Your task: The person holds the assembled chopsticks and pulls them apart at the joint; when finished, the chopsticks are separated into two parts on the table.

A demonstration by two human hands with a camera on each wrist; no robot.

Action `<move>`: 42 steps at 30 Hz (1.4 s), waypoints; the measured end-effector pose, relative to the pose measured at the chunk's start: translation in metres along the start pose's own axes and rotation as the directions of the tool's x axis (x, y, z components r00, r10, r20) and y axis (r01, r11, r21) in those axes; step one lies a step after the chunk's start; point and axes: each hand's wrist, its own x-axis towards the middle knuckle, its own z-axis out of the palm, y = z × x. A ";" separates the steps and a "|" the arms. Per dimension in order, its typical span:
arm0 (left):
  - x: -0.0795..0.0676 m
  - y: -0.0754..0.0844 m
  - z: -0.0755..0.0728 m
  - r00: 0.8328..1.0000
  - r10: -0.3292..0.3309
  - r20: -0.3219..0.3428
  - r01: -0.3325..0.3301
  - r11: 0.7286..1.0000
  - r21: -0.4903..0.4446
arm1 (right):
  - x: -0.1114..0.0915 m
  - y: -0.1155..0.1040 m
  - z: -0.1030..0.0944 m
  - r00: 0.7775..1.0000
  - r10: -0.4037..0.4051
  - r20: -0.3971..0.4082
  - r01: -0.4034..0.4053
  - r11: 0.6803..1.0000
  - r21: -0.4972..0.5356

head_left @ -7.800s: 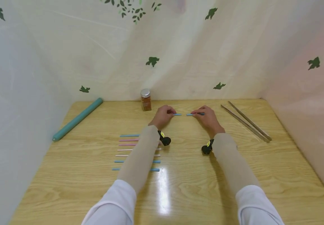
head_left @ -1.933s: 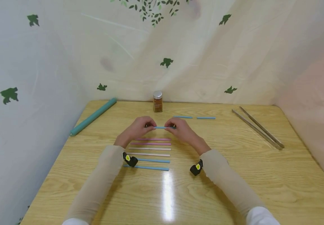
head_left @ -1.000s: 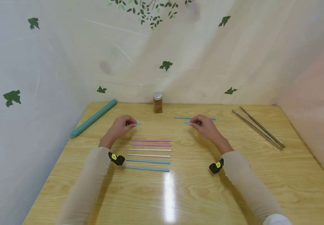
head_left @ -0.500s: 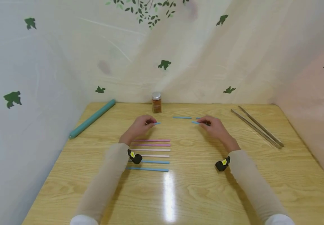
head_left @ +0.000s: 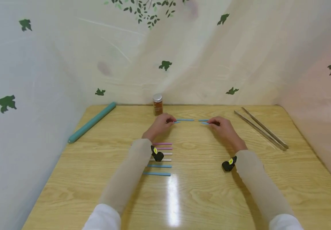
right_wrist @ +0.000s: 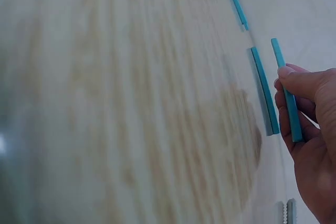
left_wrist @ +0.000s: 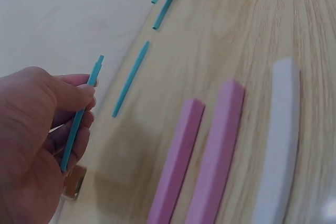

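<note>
In the head view my left hand is at the back middle of the table, near the jar. Between thumb and fingers it pinches a short blue stick piece, whose far end narrows to a thin peg in the left wrist view. My right hand, further right, pinches another short blue piece. Just behind the hands, two similar blue pieces lie end to end with a small gap: a left one and a right one. Both held pieces point toward each other.
Pink, white and blue sticks lie in a row, partly hidden by the left forearm. A silver-lidded spice jar stands at the back. A teal roll lies left, metal tongs right.
One blue stick held between both hands has come apart into two pieces, one per hand. Lately the left hand moved right and back, the right hand slightly right, both nearing the lying pieces.
</note>
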 end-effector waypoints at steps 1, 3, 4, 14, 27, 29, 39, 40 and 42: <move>0.002 0.001 0.003 1.000 -0.001 0.006 0.001 1.000 0.001 | 0.001 0.001 0.000 1.000 0.006 0.001 -0.006 1.000 0.006; 0.006 0.002 0.008 1.000 -0.007 0.011 0.007 1.000 -0.018 | 0.002 0.003 -0.001 1.000 0.007 -0.001 -0.007 1.000 0.010; 0.008 0.003 0.011 1.000 -0.011 0.011 0.012 1.000 -0.026 | 0.003 0.003 -0.001 1.000 0.006 -0.004 -0.006 1.000 0.014; 0.020 0.008 0.035 0.999 -0.033 0.018 0.035 0.992 -0.123 | 0.009 0.007 0.000 1.000 0.027 0.016 -0.027 0.999 0.025; 0.025 0.012 0.052 0.998 -0.024 -0.049 0.019 0.995 -0.096 | 0.010 0.009 0.001 0.999 -0.034 -0.005 0.034 0.999 -0.016; 0.026 0.012 0.053 0.998 -0.024 -0.057 0.019 0.995 -0.096 | 0.010 0.010 0.001 0.999 -0.037 -0.009 0.036 0.999 -0.017; 0.026 0.018 0.058 0.994 -0.091 -0.056 0.085 0.991 -0.100 | 0.012 0.009 0.002 0.997 -0.069 -0.019 0.068 0.997 -0.028; 0.026 0.019 0.058 0.993 -0.098 -0.058 0.092 0.990 -0.103 | 0.012 0.010 0.002 0.997 -0.072 -0.019 0.071 0.997 -0.031; 0.026 0.020 0.059 0.992 -0.107 -0.065 0.100 0.990 -0.104 | 0.012 0.010 0.003 0.997 -0.079 -0.020 0.078 0.996 -0.043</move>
